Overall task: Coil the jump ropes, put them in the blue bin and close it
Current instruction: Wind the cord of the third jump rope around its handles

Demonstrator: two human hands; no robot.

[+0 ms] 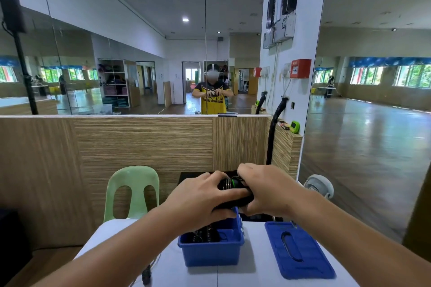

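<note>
While my left hand [198,196] and right hand [268,190] clutch a coiled jump rope [229,184] over the blue bin [210,253], one slack finger could spring its loops.

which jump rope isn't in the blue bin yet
The coiled black rope with a green bit, gripped by the left hand and right hand above the blue bin; the other rope already lies inside it.

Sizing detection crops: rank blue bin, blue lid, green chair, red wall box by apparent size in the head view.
1. blue bin and blue lid: look alike, not ranked.
2. green chair: slightly smaller, but farther away and partly hidden.
3. red wall box: smallest.
</note>
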